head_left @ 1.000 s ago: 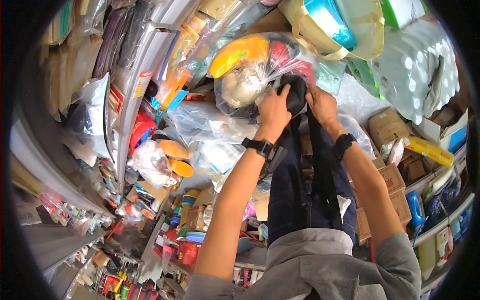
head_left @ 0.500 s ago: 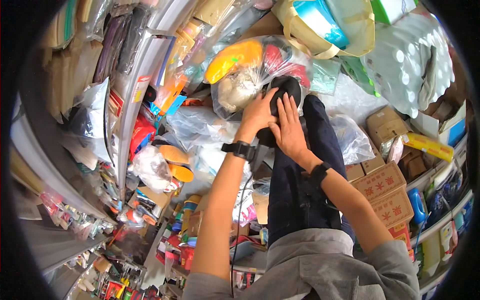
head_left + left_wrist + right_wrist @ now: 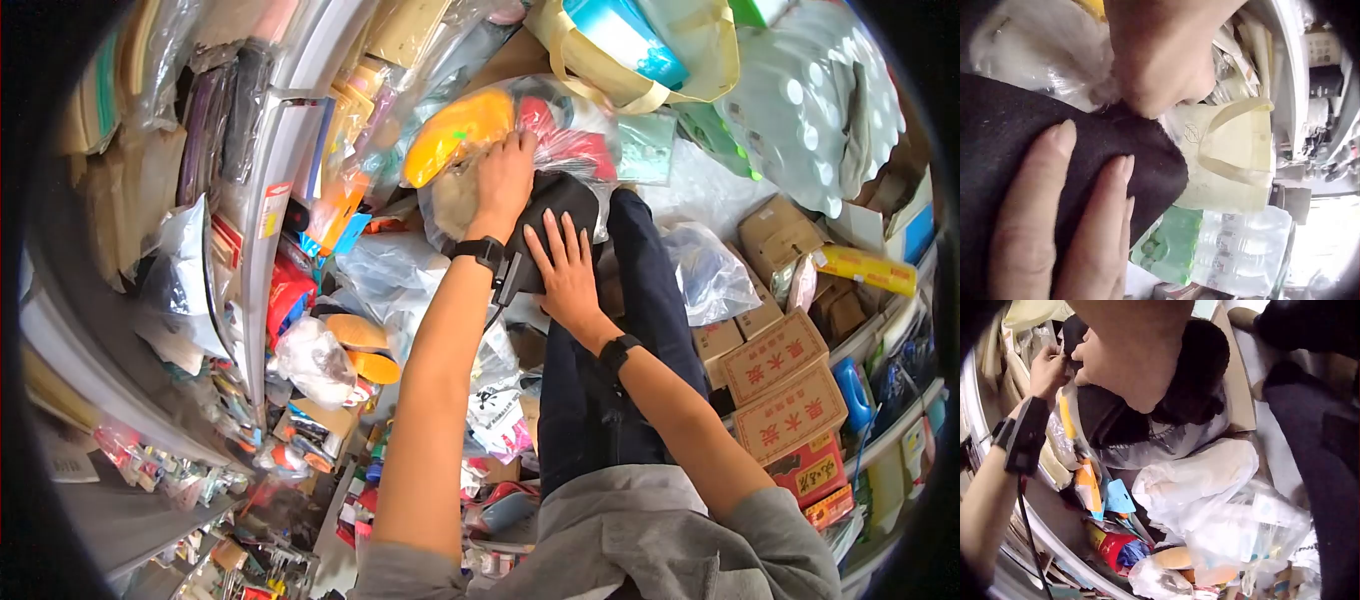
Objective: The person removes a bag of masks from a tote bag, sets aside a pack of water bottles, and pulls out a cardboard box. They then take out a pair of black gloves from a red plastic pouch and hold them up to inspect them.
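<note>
A soft black cloth item [image 3: 560, 215], its exact kind unclear, lies over the near side of a clear plastic bag [image 3: 440, 205] that holds yellow, red and pale things. My left hand [image 3: 505, 180] is at the cloth's far left edge, with curled fingers pinching there beside the bag; its fingertips are mostly hidden. Spread flat, my right hand [image 3: 565, 275] presses on the cloth's near part. In the left wrist view the right fingers [image 3: 1029, 219] lie straight on the black fabric [image 3: 1104, 156]. The right wrist view shows the left thumb and finger [image 3: 1047, 369] meeting at the dark edge.
Beyond the bag stands a cream tote bag [image 3: 650, 90], with wrapped bottles [image 3: 800, 120] to its right. Shelving [image 3: 270, 200] runs along the left. Printed cartons [image 3: 785, 390] are stacked at the right, and clear plastic bags [image 3: 705, 270] lie beside the person's legs.
Both hands first gripped the black item close together. The left hand has moved up and left to its far edge; the right hand has flattened on it. The black item now looks spread wider.
</note>
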Demonstrator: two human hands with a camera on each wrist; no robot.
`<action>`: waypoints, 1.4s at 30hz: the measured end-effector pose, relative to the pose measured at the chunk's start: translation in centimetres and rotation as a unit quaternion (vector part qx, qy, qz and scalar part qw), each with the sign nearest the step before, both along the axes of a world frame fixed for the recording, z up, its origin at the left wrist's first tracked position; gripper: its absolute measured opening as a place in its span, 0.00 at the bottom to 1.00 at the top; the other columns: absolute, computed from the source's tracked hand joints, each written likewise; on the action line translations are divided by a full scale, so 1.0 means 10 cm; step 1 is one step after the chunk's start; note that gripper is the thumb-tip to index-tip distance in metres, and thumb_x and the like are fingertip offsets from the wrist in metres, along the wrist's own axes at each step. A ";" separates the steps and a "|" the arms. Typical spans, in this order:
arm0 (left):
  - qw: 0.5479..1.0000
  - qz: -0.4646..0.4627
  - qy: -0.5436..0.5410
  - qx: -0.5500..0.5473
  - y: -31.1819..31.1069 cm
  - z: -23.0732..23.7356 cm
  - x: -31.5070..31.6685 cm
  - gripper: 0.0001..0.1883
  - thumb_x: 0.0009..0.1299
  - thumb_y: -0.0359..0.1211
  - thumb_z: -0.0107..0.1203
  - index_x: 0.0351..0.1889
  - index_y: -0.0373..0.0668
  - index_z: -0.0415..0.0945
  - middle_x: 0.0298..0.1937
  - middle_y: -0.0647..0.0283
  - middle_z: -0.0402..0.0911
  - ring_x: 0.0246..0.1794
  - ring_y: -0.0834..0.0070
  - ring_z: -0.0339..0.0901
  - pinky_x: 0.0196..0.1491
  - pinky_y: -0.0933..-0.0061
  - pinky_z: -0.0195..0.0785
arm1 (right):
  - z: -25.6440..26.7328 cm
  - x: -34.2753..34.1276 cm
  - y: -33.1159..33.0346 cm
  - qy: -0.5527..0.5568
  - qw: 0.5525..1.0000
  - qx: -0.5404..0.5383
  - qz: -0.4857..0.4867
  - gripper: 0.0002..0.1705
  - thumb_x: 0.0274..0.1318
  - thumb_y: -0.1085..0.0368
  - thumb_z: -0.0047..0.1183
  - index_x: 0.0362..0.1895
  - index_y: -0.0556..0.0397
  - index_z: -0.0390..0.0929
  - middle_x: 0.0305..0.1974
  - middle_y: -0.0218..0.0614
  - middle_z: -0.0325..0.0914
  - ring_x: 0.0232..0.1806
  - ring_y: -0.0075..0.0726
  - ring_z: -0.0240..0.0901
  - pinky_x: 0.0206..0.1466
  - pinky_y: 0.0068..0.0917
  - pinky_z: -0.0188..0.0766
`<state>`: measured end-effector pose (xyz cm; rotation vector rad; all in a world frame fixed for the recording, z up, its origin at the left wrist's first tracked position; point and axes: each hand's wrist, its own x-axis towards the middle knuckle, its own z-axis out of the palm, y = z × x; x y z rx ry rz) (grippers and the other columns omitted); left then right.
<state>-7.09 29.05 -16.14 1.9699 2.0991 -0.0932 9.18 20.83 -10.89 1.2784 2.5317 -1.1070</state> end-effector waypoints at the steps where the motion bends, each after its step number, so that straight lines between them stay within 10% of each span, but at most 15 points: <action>1: 1.000 0.004 -0.011 0.017 -0.01 0.01 -0.01 0.11 0.59 0.29 0.56 0.39 0.45 0.70 0.34 0.62 0.79 0.38 0.63 0.80 0.36 0.61 0.74 | -0.02 0.01 0.02 -0.004 0.999 0.019 0.038 0.61 0.31 0.64 0.69 0.74 0.40 0.50 0.75 0.42 0.41 0.76 0.56 0.37 0.73 0.56 0.45; 26: 0.990 -0.081 -0.055 0.106 0.01 0.28 -0.16 0.07 0.58 0.34 0.52 0.35 0.51 0.71 0.33 0.71 0.72 0.37 0.73 0.74 0.37 0.71 0.72 | -0.56 -0.52 0.83 0.145 0.986 0.031 -0.077 0.36 0.29 0.73 0.60 0.53 0.50 0.73 0.58 0.39 0.68 0.67 0.48 0.57 0.67 0.43 0.55; 30: 0.990 -0.060 -0.070 0.108 0.03 0.26 -0.15 0.05 0.61 0.32 0.52 0.35 0.49 0.71 0.35 0.68 0.71 0.38 0.69 0.74 0.40 0.68 0.72 | -0.50 -0.53 0.79 0.150 0.980 0.055 -0.122 0.40 0.27 0.76 0.59 0.56 0.50 0.71 0.60 0.38 0.67 0.67 0.50 0.57 0.67 0.43 0.55; 36: 0.936 0.269 -0.225 0.034 -0.18 0.29 -0.38 0.14 0.63 0.38 0.61 0.43 0.42 0.76 0.44 0.53 0.74 0.45 0.53 0.74 0.46 0.57 0.69 | -0.45 -0.47 0.81 0.100 0.981 0.055 -0.156 0.52 0.22 0.76 0.64 0.64 0.47 0.64 0.65 0.37 0.62 0.69 0.49 0.55 0.67 0.42 0.54; 42: 0.955 0.208 -0.210 -0.017 -0.25 0.20 -0.46 0.16 0.63 0.43 0.61 0.40 0.42 0.81 0.43 0.53 0.77 0.45 0.55 0.76 0.47 0.59 0.69 | -0.31 -0.43 0.75 0.070 0.989 0.060 -0.116 0.59 0.21 0.72 0.69 0.68 0.46 0.59 0.67 0.37 0.58 0.70 0.48 0.53 0.69 0.43 0.52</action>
